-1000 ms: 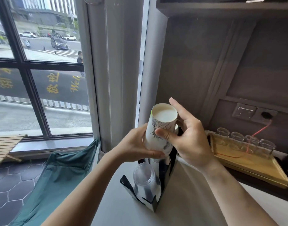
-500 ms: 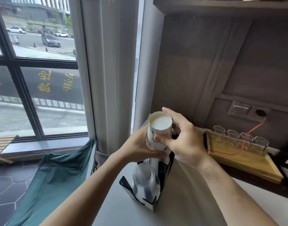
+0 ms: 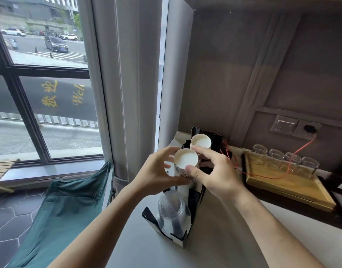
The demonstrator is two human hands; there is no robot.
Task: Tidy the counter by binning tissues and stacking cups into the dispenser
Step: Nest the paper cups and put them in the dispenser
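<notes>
Now both hands close around one white paper cup with a dark printed pattern (image 3: 186,163), which stands upright in the middle slot of the black angular cup dispenser (image 3: 193,202). The left hand (image 3: 156,175) curls about the cup's left side with fingers loosely bent, its thumb pressed under the printed wall. The right hand (image 3: 217,174) pinches narrowly from the other side: its thumb lies on the cup's front wall, its forefinger reaches over behind the rim. The cup's mouth faces up and shows a plain cream inside. Below the hands, more white wall runs down into the dispenser, so the held cup looks nested on a stack, though how deep it sits cannot be told.

Just behind this cup in the dispenser, a second white paper cup (image 3: 201,141) stands upright and untouched. In front of it, in the dispenser's nearest slot, a stack of clear plastic cups (image 3: 173,212) sits mouth down. The dispenser rests on a pale grey counter (image 3: 214,238).

To the right of the dispenser a yellow wooden tray (image 3: 294,187) carries a row of clear glass jars (image 3: 286,160), and a thin red wire (image 3: 299,147) runs over them up to a grey wall socket (image 3: 308,129). To the left of the dispenser, off the counter's edge, hangs a dark green fabric bag (image 3: 69,209), and beyond it a large dark-framed window (image 3: 21,89).
</notes>
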